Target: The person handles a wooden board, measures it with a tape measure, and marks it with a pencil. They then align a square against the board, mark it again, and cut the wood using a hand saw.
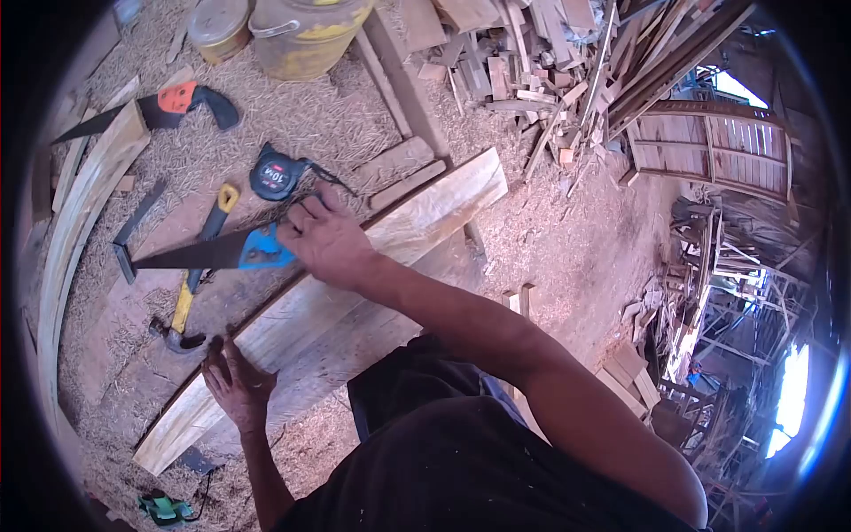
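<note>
My right hand [326, 239] is closed round the handle of a handsaw [191, 254] with a blue part near the grip, its dark blade pointing left. It is over the upper edge of a long, pale wooden plank [434, 211] that lies slantwise before me. My left hand [236, 383] grips the plank's far edge near its lower end, fingers curled over it. Partly under the saw blade lies a claw hammer [183, 309] with a yellow and black handle. Above the saw rests a black tape measure [273, 176], and further left a dark metal square [135, 232].
A second handsaw [177, 99] with an orange patch lies at upper left, by a long curved board [75, 230]. A yellow bucket [310, 43] and a lidded tub [220, 28] stand behind. Offcuts [532, 75] are heaped at top right. Shavings cover the ground.
</note>
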Demonstrator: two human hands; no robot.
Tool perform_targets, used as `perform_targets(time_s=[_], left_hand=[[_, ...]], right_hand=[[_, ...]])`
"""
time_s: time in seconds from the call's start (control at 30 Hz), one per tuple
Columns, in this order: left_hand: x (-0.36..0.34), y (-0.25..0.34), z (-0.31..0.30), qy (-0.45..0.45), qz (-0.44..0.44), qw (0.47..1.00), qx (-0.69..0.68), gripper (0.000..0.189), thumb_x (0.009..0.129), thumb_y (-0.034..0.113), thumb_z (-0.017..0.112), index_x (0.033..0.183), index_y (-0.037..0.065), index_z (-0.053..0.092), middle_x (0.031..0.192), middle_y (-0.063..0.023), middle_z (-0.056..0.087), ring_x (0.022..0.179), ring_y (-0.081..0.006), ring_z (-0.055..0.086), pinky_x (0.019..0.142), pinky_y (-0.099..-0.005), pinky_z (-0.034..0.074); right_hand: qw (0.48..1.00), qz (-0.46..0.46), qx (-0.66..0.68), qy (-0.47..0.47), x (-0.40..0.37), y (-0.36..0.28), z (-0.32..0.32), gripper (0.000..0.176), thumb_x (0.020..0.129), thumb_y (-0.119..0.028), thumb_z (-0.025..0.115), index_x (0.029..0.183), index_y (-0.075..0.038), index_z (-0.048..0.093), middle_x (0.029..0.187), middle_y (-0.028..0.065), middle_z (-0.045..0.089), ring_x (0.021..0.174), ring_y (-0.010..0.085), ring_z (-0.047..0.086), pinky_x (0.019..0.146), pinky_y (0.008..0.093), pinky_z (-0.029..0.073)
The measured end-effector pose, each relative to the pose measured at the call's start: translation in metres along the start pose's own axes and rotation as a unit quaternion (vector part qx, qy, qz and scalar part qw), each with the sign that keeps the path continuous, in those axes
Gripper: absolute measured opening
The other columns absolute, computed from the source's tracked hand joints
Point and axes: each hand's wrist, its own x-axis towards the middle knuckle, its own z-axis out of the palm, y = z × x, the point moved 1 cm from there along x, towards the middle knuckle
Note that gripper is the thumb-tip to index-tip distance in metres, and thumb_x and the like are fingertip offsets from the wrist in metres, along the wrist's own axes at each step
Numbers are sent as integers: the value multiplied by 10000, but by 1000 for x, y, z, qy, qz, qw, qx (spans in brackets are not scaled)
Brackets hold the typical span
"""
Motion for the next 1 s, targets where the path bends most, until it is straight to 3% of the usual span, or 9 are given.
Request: perform_targets(time_s=[0.03, 0.07, 0.27, 0.43, 0.53, 0.67, 0.77, 0.9, 1.0], left_hand=[[5, 5, 2, 4, 6, 1000, 1, 1240, 541, 187, 947, 1665, 126, 427, 1572, -202, 496, 1459, -429, 463, 1258, -593, 359], [8, 7, 4, 6, 10, 1000, 2, 1216, 549, 175, 937, 1657, 117, 438, 1562, -197, 503, 1446, -423, 473, 1250, -590, 369], [29, 44, 5, -1, 6, 1000, 7, 1296, 496, 233, 1017, 1655, 126, 447, 1503, -174, 534, 1371, -424, 505, 1201, -548, 417], [37, 57, 20, -8, 5, 998, 55, 1328, 539, 286, 1031, 1694, 152, 390, 1417, -188, 549, 1341, -435, 507, 1190, -550, 412], [39, 68, 16, -48, -23, 994, 92, 1296, 623, 350, 1018, 1711, 145, 345, 1510, -224, 518, 1424, -439, 474, 1224, -542, 387], [79, 143, 31, 45, -19, 999, -2, 1059, 761, 399, 975, 1635, 94, 460, 1575, -250, 492, 1441, -419, 486, 1221, -533, 390], [148, 253, 52, 110, 41, 981, -154, 702, 909, 368, 886, 1481, 53, 627, 1522, -262, 543, 1396, -417, 523, 1178, -545, 422], [230, 338, 124, 113, -11, 962, -248, 595, 1001, 488, 745, 1370, 29, 666, 1478, -225, 567, 1391, -404, 509, 1180, -550, 389], [245, 368, 152, 94, -111, 978, -148, 572, 1002, 560, 709, 1280, 62, 662, 1470, -179, 556, 1375, -380, 518, 1198, -544, 357]], right_hand=[[999, -13, 28, 29, 2, -4, -20, 302, 884, -200, 718, 1163, -92, 678, 1139, 124, 640, 1212, 371, 594, 1226, 608, 344], [993, -7, 96, 64, -10, -6, -47, 315, 833, -193, 769, 1112, -86, 671, 1094, 123, 644, 1080, 350, 659, 1055, 533, 506], [936, 88, 338, 42, -149, 23, -164, 251, 885, -64, 681, 1136, -63, 667, 1028, 108, 692, 791, 269, 704, 676, 407, 572], [721, 332, 606, 50, -315, 64, -224, 410, 972, -59, 685, 1375, 11, 662, 991, 81, 751, 765, 135, 700, 690, 316, 567], [589, 343, 717, 146, -372, 78, -240, 437, 1012, -50, 659, 1438, 34, 611, 876, 68, 717, 671, 108, 655, 652, 280, 544], [668, 400, 587, 221, -370, 81, -226, 439, 1093, -120, 604, 1507, 22, 562, 810, 58, 687, 604, 82, 602, 585, 275, 508], [831, 364, 378, 188, -341, 101, -188, 473, 1110, -262, 639, 1528, -48, 579, 834, 137, 734, 655, 212, 705, 622, 377, 549], [850, 366, 341, 165, -317, 122, -156, 470, 1119, -319, 617, 1507, -54, 600, 797, 194, 718, 673, 283, 743, 641, 417, 564], [859, 346, 332, 180, -309, 132, -140, 461, 1125, -349, 606, 1493, -72, 619, 754, 213, 706, 654, 327, 748, 625, 442, 561]])
